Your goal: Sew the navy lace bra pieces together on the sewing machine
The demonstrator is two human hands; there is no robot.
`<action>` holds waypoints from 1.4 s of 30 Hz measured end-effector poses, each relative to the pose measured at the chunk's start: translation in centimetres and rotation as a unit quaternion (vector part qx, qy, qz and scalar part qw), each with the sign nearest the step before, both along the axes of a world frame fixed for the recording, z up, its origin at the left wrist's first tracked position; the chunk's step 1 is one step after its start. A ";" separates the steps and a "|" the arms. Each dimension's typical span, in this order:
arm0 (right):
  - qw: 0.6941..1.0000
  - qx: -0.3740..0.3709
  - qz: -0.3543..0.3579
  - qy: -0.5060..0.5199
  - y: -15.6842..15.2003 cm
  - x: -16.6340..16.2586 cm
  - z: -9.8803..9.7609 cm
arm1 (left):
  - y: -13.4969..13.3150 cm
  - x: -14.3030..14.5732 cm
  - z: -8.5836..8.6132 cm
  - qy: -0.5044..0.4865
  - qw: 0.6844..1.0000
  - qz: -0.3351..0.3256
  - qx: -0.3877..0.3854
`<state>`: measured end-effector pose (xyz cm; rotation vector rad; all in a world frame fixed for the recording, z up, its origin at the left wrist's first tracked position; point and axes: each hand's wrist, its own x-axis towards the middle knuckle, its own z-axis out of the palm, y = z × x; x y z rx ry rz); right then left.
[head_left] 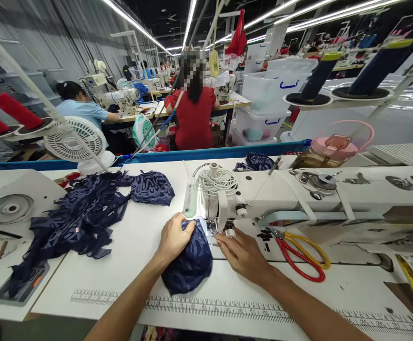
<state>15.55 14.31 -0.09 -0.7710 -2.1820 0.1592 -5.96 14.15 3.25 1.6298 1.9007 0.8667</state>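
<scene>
A navy patterned fabric piece (pixel 192 263), shaped like a cup, lies on the white table with its top edge at the presser foot of a sewing machine (pixel 220 208). My left hand (pixel 175 239) grips its upper left edge, thumb on top. My right hand (pixel 243 255) is on the other side of the needle area, fingers bent and drawn together beside the presser foot. Whatever its fingertips hold, if anything, is hidden. Left of my hands lie a bundle of navy fabric strips (pixel 85 213) and a stack of navy pieces (pixel 151 188).
Red-and-yellow-handled scissors (pixel 304 255) lie right of my right hand. A ruler strip (pixel 220 305) runs along the front edge. Behind the machine is more navy fabric (pixel 258 161); a white fan (pixel 75 139) stands at the back left. Two people sit working at machines beyond.
</scene>
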 end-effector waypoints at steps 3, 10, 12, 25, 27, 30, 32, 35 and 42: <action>0.979 -0.193 0.047 0.045 -1.5 -1.1 1.8 | -3.6 -0.1 1.7 -0.091 0.995 0.025 0.036; 0.833 -0.531 0.092 0.126 -5.7 -4.2 4.2 | -11.0 6.2 2.2 -0.491 0.869 0.047 0.031; 0.849 -0.509 0.061 0.131 -6.4 -4.1 4.2 | -12.1 7.2 2.0 -0.544 0.836 0.059 0.025; 0.820 -0.545 0.093 0.146 -9.5 -0.3 3.5 | -13.3 5.8 1.5 -0.445 0.887 -0.063 -0.109; 0.851 -0.509 0.075 0.110 -9.8 0.1 3.6 | -13.5 5.9 1.4 -0.421 0.897 -0.070 -0.112; 0.856 -0.500 0.101 0.078 -10.0 0.7 4.2 | -13.9 5.6 1.3 -0.414 0.900 -0.077 -0.111; 0.842 -0.515 0.132 0.087 -10.0 1.1 4.8 | -14.0 5.3 1.2 -0.407 0.904 -0.081 -0.104; 0.836 -0.524 0.123 0.110 -9.8 1.8 5.6 | -13.9 4.8 1.2 -0.353 0.929 -0.089 -0.072; 0.889 -0.452 0.034 0.068 -9.2 2.7 6.1 | -12.8 5.1 1.9 -0.220 0.967 -0.125 -0.009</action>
